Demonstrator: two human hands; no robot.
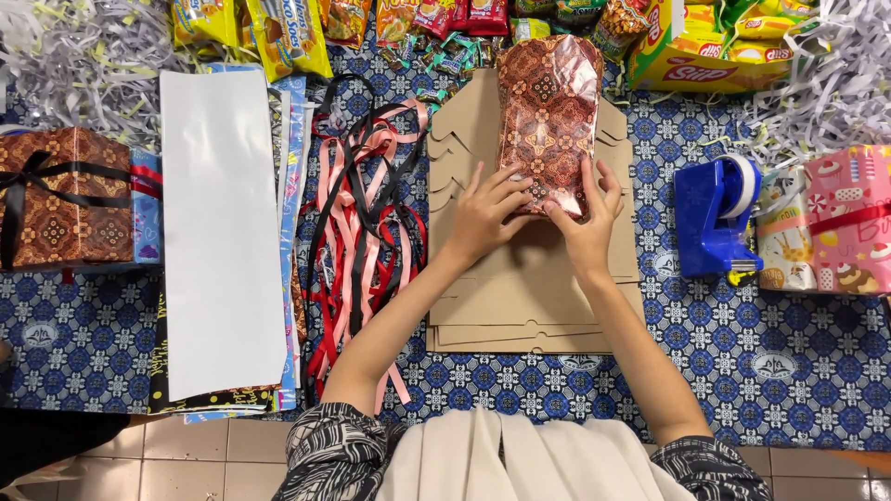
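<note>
Your left hand [483, 218] and right hand [587, 223] press flat, folding the brown patterned foil-wrapped box's [548, 116] near end; judging by that, tape comes next from the blue tape dispenser [710, 218].

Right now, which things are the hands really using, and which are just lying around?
In use:
- left hand and right hand, both pressing the shiny brown patterned wrapped box
- stack of flat tan cardboard cut-outs under it

Lying about:
- blue tape dispenser
- tangle of red, pink and black ribbons
- long white paper sheet
- brown gift box with black ribbon
- snack packets
</note>
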